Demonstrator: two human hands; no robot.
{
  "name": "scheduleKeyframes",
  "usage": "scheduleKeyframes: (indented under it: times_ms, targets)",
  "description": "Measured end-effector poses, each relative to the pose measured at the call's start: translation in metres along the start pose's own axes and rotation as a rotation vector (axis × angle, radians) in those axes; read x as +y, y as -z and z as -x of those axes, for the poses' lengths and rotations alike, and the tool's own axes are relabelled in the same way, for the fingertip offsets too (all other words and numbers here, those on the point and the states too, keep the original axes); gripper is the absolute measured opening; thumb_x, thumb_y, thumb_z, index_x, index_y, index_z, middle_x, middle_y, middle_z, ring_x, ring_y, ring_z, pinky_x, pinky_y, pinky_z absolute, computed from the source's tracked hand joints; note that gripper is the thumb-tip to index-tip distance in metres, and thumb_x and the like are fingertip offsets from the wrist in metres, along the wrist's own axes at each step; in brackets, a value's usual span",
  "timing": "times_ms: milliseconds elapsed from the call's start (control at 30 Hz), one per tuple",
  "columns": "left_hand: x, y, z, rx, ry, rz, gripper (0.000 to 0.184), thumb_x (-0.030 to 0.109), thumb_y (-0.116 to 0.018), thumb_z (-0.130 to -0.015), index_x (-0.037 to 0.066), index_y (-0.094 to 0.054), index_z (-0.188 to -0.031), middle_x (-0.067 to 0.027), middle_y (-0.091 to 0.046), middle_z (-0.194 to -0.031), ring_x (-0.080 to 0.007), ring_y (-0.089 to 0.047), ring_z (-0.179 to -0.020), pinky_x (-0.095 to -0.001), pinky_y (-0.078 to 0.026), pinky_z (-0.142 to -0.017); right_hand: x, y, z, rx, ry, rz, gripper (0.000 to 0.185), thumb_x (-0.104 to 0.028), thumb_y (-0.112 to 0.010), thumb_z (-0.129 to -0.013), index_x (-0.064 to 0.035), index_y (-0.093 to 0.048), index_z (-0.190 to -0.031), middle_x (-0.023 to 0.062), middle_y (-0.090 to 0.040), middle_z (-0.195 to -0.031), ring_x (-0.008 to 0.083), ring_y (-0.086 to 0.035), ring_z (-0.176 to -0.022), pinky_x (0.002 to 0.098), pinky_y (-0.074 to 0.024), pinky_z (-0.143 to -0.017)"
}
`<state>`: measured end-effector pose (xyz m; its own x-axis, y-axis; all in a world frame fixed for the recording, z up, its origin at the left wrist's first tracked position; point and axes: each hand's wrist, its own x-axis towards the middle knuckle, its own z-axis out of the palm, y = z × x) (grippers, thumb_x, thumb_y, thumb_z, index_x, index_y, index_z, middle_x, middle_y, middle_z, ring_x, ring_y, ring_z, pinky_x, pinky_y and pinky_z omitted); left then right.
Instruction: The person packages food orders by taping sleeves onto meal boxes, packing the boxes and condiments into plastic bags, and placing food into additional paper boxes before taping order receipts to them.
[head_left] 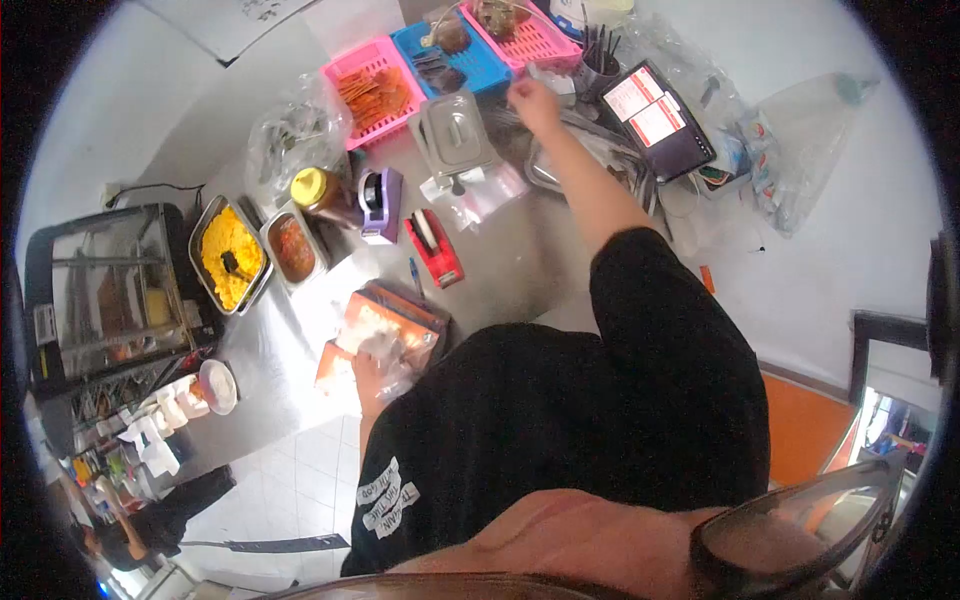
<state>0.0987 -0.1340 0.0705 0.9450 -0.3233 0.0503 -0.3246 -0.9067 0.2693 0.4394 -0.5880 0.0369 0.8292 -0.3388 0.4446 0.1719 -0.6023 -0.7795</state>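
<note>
My left hand [370,378] is closed on a clear plastic bag [398,378] at the table's near edge. Under and behind the bag are orange printed boxes [400,325], and glare washes out part of them. My right arm stretches to the back of the table. There my right hand [537,103] has its fingers bent together, beside a blue basket [497,88] and a pen cup [597,75]; whatever is in the fingers is too small to make out. A lidded steel pan [452,130] stands left of this hand.
Pink basket [395,60], red tape dispenser [434,250], purple tape dispenser [382,205] and yellow-capped bottle [318,190] stand around. Pans of yellow food [230,258] and red sauce [296,248] sit left, near a glass-fronted case [115,290]. A tablet [657,120] leans right. Another person [160,520] is lower left.
</note>
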Motion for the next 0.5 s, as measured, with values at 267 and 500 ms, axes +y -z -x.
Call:
scheduleKeyframes:
  times_ms: [267,500]
  targets:
    - [0.003,0.049,0.012,-0.199,0.294,1.142,0.027,0.014,-0.052,-0.089,0.001,-0.063,-0.109,-0.0099,-0.066,-0.101,-0.0205,-0.061,-0.094,-0.0321,-0.047,-0.084,-0.213,0.038,0.171,-0.424,-0.516,-1.129,0.006,-0.011,-0.060,-0.090,-0.0046,-0.059,-0.089,0.0011,-0.054,-0.069,0.0108,-0.049,-0.056,0.0251,-0.0374,-0.050]
    - [-0.042,0.025,0.015,-0.413,0.340,1.625,0.020,0.019,-0.051,-0.089,0.005,-0.062,-0.097,-0.0034,-0.059,-0.088,-0.0144,-0.057,-0.078,-0.0293,-0.047,-0.070,-0.281,-0.021,0.310,-0.811,-1.015,-1.308,0.007,-0.013,-0.060,-0.090,-0.0071,-0.058,-0.089,0.0041,-0.062,-0.085,0.0156,-0.059,-0.073,0.0275,-0.0413,-0.057]
